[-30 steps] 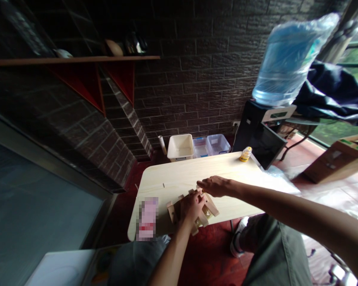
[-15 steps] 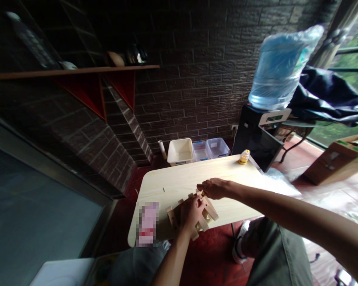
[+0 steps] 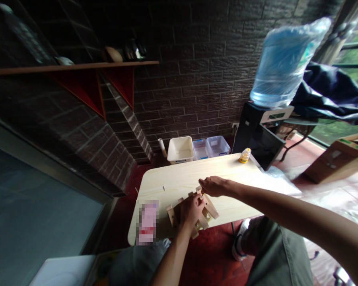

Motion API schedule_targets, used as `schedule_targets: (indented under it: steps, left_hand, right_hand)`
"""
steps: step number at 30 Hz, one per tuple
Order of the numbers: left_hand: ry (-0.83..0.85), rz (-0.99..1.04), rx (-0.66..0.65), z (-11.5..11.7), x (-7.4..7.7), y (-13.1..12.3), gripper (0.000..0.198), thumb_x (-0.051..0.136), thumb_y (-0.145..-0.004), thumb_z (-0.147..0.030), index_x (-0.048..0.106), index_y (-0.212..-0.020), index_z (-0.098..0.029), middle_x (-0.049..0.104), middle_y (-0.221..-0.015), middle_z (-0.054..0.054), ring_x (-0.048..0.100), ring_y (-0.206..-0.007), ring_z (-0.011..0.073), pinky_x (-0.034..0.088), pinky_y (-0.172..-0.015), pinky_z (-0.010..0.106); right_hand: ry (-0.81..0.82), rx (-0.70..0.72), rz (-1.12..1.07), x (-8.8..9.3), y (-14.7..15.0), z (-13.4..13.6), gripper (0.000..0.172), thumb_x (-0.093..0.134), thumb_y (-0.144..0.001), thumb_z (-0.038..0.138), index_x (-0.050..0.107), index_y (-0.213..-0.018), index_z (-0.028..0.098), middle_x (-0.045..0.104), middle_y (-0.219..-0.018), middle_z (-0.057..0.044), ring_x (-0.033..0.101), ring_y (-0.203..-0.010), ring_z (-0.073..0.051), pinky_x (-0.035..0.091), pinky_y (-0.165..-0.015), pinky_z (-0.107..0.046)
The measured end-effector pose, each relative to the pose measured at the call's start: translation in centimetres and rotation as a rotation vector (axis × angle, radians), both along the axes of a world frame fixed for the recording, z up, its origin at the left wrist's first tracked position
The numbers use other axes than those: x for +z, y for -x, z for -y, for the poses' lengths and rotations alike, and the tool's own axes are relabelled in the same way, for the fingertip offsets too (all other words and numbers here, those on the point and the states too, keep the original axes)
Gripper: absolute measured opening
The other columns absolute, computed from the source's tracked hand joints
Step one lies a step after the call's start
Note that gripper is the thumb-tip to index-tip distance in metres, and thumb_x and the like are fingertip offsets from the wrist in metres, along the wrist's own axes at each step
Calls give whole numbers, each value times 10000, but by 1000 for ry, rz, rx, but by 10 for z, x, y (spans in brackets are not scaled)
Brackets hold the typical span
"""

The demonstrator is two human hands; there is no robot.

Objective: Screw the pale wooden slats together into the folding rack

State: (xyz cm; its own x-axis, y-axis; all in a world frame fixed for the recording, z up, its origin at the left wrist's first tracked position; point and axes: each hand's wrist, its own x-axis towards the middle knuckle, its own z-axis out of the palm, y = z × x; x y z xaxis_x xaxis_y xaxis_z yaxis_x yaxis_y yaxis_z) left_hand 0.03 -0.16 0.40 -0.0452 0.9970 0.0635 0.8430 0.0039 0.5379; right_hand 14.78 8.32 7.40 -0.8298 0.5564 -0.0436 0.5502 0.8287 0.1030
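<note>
A slatted wooden frame lies near the front edge of the pale table, several short wooden pieces jutting out along its sides. Across its top rests my left hand, fingers closed and gripping the wood near the far right corner. My right hand is a fist just above that corner, close to the left fingertips. A bit of yellow shows below the fist, apparently the handle of a screwdriver; most of it is hidden by the fingers.
On the table are a yellow-based clear bottle, a small dark bar and a blurred pink item. Storage bins stand behind it. A water dispenser is at right, and a shelf hangs upper left.
My right fist has turned slightly and lifted a little at the far corner of the wooden frame. My left hand stays in place on the wood. The camera view has shifted slightly.
</note>
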Motion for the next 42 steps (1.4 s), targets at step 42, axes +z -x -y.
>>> schedule_targets:
  steps: [42]
  left_hand:
    - [-32,78,-43,2,-7,8,246,569,-860,-357,667,-1062,-255,666,-767,5,590,-692,134,393,-696,240]
  right_hand:
    - [98,72,42,22,5,1,258,463,-891,256,579,-1056,95,678,-875,-132,630,-724,-206,424,-554,-290]
